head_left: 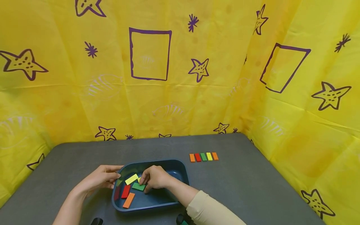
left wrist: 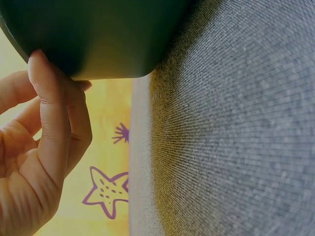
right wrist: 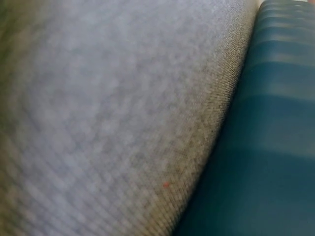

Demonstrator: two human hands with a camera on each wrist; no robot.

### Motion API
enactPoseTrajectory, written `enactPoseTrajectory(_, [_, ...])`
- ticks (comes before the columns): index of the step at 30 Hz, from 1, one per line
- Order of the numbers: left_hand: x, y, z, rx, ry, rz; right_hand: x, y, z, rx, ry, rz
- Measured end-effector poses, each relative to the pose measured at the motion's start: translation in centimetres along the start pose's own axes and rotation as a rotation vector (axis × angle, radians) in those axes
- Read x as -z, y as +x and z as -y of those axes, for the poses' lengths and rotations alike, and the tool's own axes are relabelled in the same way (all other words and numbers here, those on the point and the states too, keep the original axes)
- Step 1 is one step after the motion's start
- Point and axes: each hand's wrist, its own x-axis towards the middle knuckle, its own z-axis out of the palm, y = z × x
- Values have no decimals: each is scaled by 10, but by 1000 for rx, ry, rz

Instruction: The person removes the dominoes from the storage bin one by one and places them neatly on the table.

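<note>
A dark blue tray (head_left: 152,207) with raised sides stands on the grey table. My left hand (head_left: 102,177) grips its left rim; in the left wrist view the fingers (left wrist: 47,93) meet the tray's outer wall (left wrist: 98,39). Inside the tray, my right hand (head_left: 157,178) has its thumb and fingertips around the right end of a flat green block (head_left: 137,187). Beside that lie a yellow block (head_left: 131,179), a second yellow block (head_left: 139,179) partly covered by the fingers, a red block (head_left: 126,191) and an orange block (head_left: 128,200). The right wrist view misses the hand.
Behind the tray to the right, a row of small blocks stands on the table (head_left: 239,187): orange (head_left: 192,157), red (head_left: 198,157), green (head_left: 203,157), yellow (head_left: 209,156), orange (head_left: 215,156). Yellow patterned cloth (head_left: 180,109) hangs around the back and right. Dark objects (head_left: 97,221) show at the front edge.
</note>
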Motion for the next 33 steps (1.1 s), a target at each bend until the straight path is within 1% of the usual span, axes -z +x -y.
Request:
enactPoseTrajectory(4, [-1,-1,0,-6,-3,-2,-2,1,-1,3,5,1])
enactPoseTrajectory(14, [-1,-3,-2,-12,-3,0,-8,5,1,17,-52,-34])
enactPoseTrajectory(19, [-1,-2,-1,-10,-3,0,-8,5,0,7,-43,-35])
enactPoseTrajectory(25, [-2,-2,-1,-16,-5,5,-6,4,1,24,-53,-52])
enactPoseTrajectory(29, [-2,-3,-2,-17,-7,6,-5,3,2,27,-28,-91])
enactPoseTrajectory(33, [-2,-3,-3,-10,-7,3,-3,2,2,14,45,-127])
